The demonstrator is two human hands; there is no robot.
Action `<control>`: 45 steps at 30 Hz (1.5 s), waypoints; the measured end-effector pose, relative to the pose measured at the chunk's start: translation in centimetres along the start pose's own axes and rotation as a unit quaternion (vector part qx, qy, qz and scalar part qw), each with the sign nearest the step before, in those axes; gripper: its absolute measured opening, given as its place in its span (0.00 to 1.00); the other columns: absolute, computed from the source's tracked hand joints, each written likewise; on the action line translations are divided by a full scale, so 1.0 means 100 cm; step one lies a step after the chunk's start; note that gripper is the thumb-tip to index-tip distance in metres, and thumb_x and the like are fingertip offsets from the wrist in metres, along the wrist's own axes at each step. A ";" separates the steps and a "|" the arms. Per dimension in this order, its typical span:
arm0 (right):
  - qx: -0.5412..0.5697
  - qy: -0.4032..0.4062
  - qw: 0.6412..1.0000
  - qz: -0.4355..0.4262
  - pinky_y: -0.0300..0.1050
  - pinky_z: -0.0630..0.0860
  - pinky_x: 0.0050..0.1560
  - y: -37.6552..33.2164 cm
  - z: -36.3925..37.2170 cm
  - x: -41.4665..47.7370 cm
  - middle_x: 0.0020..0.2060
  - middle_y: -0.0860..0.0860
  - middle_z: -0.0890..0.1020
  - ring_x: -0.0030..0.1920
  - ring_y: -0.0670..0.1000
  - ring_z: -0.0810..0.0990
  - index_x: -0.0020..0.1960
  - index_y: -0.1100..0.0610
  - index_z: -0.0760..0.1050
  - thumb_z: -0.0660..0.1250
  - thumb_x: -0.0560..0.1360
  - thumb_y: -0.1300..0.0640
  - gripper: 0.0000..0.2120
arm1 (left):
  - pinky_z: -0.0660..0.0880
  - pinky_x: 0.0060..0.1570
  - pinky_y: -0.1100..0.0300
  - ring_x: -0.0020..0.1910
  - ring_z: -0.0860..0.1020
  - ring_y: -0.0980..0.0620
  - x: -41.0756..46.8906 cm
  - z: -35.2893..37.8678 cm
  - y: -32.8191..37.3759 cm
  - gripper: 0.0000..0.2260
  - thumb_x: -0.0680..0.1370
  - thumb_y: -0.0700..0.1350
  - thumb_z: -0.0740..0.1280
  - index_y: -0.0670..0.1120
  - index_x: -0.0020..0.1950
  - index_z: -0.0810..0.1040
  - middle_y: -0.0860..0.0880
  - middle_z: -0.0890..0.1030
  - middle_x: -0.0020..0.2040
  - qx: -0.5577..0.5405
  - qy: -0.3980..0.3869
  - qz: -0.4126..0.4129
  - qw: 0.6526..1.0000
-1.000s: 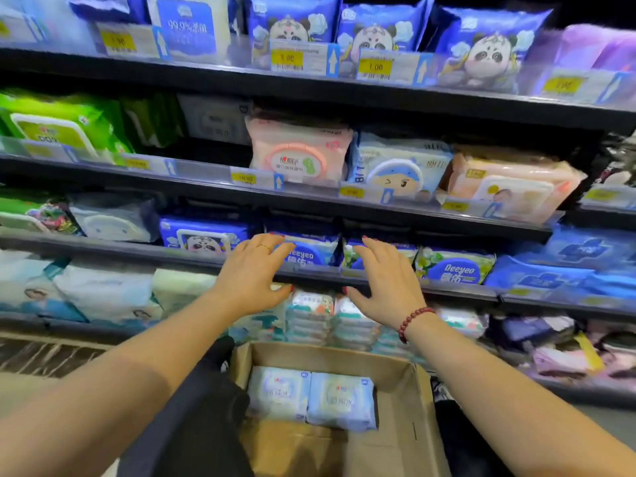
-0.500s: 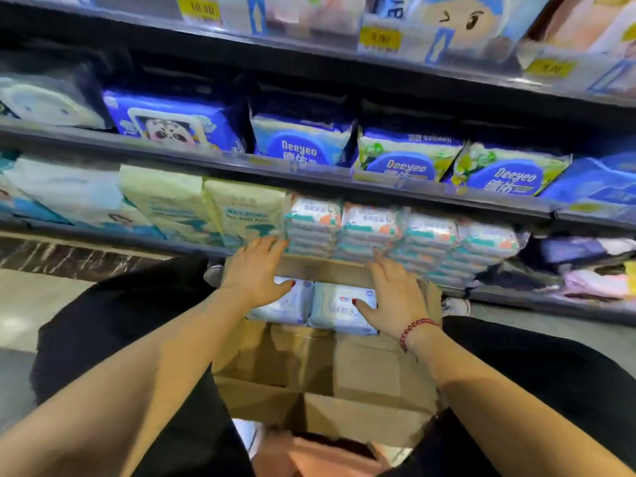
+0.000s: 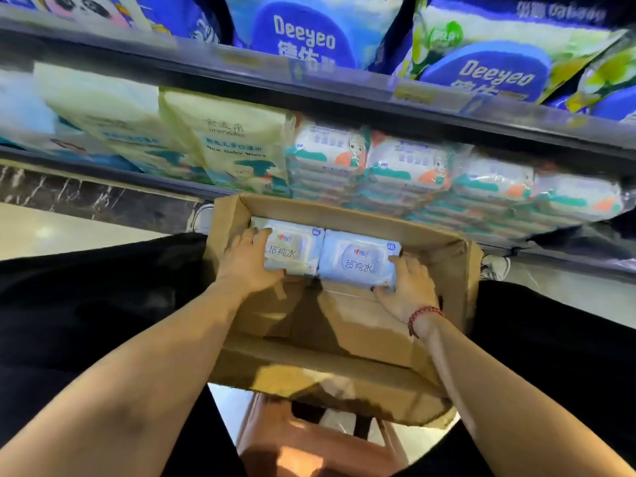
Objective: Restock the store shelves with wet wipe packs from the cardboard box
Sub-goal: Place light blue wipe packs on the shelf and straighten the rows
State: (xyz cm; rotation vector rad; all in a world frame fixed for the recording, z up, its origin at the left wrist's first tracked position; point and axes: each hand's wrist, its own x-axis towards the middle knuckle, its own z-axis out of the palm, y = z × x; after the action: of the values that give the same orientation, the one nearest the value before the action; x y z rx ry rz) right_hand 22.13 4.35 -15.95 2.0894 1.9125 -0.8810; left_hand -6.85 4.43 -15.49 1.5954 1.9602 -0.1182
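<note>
We see the left pack [image 3: 296,249] and the right pack [image 3: 358,261] of wet wipes lying side by side at the far end of the cardboard box [image 3: 344,359]. The left hand [image 3: 246,261] grips the left pack. The right hand [image 3: 409,289] seems to grip the right pack, but it is blurry.

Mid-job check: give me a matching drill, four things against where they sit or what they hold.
Things:
1 left hand
2 right hand
3 Deeyeo packs
4 box

States:
a on the upper shelf
b grips the right pack
c holds both packs at its far end
d grips the left pack

Pairs: 1-d; 2-b; 3-a; 4-c
</note>
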 end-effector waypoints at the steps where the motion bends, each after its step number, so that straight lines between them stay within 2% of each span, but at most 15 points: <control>1: 0.009 -0.005 1.000 0.013 0.51 0.66 0.63 0.002 0.004 0.002 0.67 0.56 0.68 0.65 0.59 0.66 0.71 0.55 0.65 0.69 0.71 0.48 0.31 | 0.67 0.66 0.48 0.70 0.63 0.40 0.004 0.004 -0.002 0.37 0.70 0.55 0.72 0.49 0.75 0.61 0.44 0.65 0.71 -0.023 -0.003 -0.013 1.000; 4: 0.065 -0.026 0.996 0.064 0.53 0.70 0.64 0.011 0.014 0.013 0.67 0.56 0.67 0.67 0.59 0.65 0.72 0.52 0.64 0.70 0.71 0.48 0.32 | 0.63 0.68 0.49 0.71 0.63 0.40 0.015 0.016 -0.009 0.37 0.71 0.53 0.74 0.48 0.75 0.61 0.42 0.65 0.70 -0.078 -0.018 -0.043 0.996; 7: 0.120 -0.039 0.987 0.097 0.52 0.74 0.59 0.022 0.024 0.026 0.65 0.57 0.71 0.64 0.60 0.70 0.69 0.49 0.66 0.69 0.68 0.47 0.31 | 0.62 0.67 0.52 0.70 0.64 0.40 0.024 0.028 -0.014 0.37 0.70 0.51 0.75 0.45 0.74 0.62 0.39 0.66 0.69 -0.106 -0.025 -0.050 0.993; 9: 0.145 -0.038 0.982 0.113 0.49 0.72 0.58 0.028 0.030 0.036 0.64 0.57 0.71 0.64 0.59 0.70 0.69 0.48 0.66 0.70 0.68 0.46 0.31 | 0.63 0.66 0.54 0.69 0.66 0.40 0.029 0.034 -0.016 0.37 0.70 0.48 0.76 0.45 0.75 0.62 0.38 0.66 0.69 -0.130 -0.027 -0.065 0.989; 13: 0.153 -0.039 0.981 0.112 0.45 0.70 0.60 0.033 0.039 0.053 0.68 0.58 0.67 0.65 0.58 0.71 0.74 0.50 0.60 0.72 0.71 0.48 0.37 | 0.65 0.65 0.54 0.69 0.66 0.42 0.038 0.045 -0.021 0.40 0.69 0.48 0.77 0.53 0.76 0.60 0.39 0.65 0.70 -0.156 -0.033 -0.082 0.984; 18: 0.198 -0.060 0.972 0.107 0.48 0.70 0.62 0.031 0.050 0.066 0.69 0.57 0.65 0.64 0.59 0.73 0.77 0.47 0.53 0.74 0.70 0.48 0.43 | 0.63 0.68 0.52 0.75 0.59 0.42 0.051 0.052 -0.020 0.42 0.70 0.51 0.76 0.61 0.77 0.55 0.40 0.55 0.77 -0.151 -0.042 -0.110 0.981; 22: 0.316 -0.054 0.939 0.126 0.52 0.70 0.68 0.036 0.063 0.075 0.67 0.49 0.72 0.65 0.51 0.73 0.76 0.48 0.53 0.78 0.62 0.46 0.51 | 0.64 0.68 0.52 0.76 0.58 0.42 0.059 0.054 -0.016 0.43 0.68 0.54 0.77 0.62 0.76 0.55 0.40 0.53 0.77 -0.155 -0.042 -0.119 0.980; 25: 0.367 -0.056 0.911 0.179 0.54 0.70 0.67 0.039 0.068 0.084 0.61 0.48 0.77 0.62 0.51 0.76 0.75 0.56 0.58 0.78 0.66 0.51 0.44 | 0.65 0.65 0.53 0.73 0.61 0.42 0.065 0.056 -0.018 0.44 0.67 0.56 0.77 0.63 0.76 0.55 0.41 0.57 0.76 -0.188 -0.054 -0.127 0.972; 29: 0.414 -0.090 0.883 0.202 0.46 0.73 0.58 0.043 0.072 0.093 0.56 0.51 0.81 0.56 0.51 0.79 0.65 0.57 0.72 0.76 0.69 0.52 0.28 | 0.66 0.59 0.57 0.71 0.65 0.44 0.075 0.056 -0.023 0.43 0.67 0.53 0.78 0.65 0.75 0.57 0.45 0.61 0.75 -0.255 -0.071 -0.127 0.956; 33: 0.480 -0.113 0.843 0.213 0.50 0.73 0.62 0.044 0.076 0.097 0.57 0.51 0.81 0.56 0.51 0.80 0.64 0.55 0.73 0.77 0.67 0.50 0.29 | 0.62 0.56 0.64 0.72 0.63 0.47 0.080 0.053 -0.026 0.42 0.67 0.47 0.79 0.61 0.75 0.60 0.48 0.65 0.74 -0.311 -0.097 -0.115 0.938; 38: 0.524 -0.145 0.812 0.213 0.55 0.71 0.63 0.044 0.072 0.092 0.57 0.50 0.82 0.58 0.52 0.80 0.64 0.53 0.72 0.78 0.65 0.50 0.31 | 0.64 0.59 0.60 0.72 0.63 0.47 0.074 0.051 -0.025 0.43 0.65 0.51 0.80 0.63 0.74 0.61 0.49 0.64 0.73 -0.279 -0.113 -0.102 0.948; 40: 0.526 -0.136 0.809 0.227 0.50 0.75 0.56 0.052 0.067 0.087 0.52 0.49 0.84 0.52 0.50 0.81 0.62 0.53 0.75 0.77 0.65 0.50 0.27 | 0.66 0.61 0.57 0.69 0.64 0.43 0.066 0.057 -0.021 0.41 0.65 0.52 0.80 0.65 0.72 0.63 0.45 0.63 0.70 -0.263 -0.107 -0.106 0.953; 41: 0.520 -0.134 0.810 0.235 0.44 0.77 0.46 0.057 0.064 0.084 0.45 0.48 0.85 0.44 0.47 0.82 0.59 0.54 0.77 0.77 0.65 0.50 0.24 | 0.66 0.59 0.58 0.66 0.66 0.43 0.060 0.062 -0.018 0.40 0.65 0.51 0.80 0.63 0.71 0.64 0.44 0.63 0.67 -0.269 -0.098 -0.100 0.953; 43: 0.513 -0.131 0.812 0.244 0.33 0.68 0.25 0.066 0.058 0.076 0.28 0.44 0.82 0.25 0.40 0.74 0.54 0.56 0.80 0.75 0.69 0.52 0.16 | 0.65 0.53 0.66 0.61 0.67 0.47 0.050 0.073 -0.012 0.40 0.64 0.43 0.81 0.54 0.72 0.65 0.46 0.64 0.62 -0.305 -0.055 -0.077 0.948; 45: 0.501 -0.126 0.817 0.257 0.32 0.66 0.23 0.074 0.057 0.071 0.25 0.44 0.80 0.23 0.40 0.72 0.53 0.59 0.80 0.75 0.70 0.53 0.15 | 0.67 0.48 0.73 0.57 0.69 0.50 0.049 0.083 -0.008 0.44 0.63 0.36 0.81 0.44 0.73 0.61 0.45 0.67 0.59 -0.365 -0.003 -0.096 0.926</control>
State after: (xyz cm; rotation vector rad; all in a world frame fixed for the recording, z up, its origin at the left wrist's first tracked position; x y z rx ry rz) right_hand 27.45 6.31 -26.17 2.5425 0.6304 -2.1481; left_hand -4.84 4.92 -24.92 0.9103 1.8348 0.4789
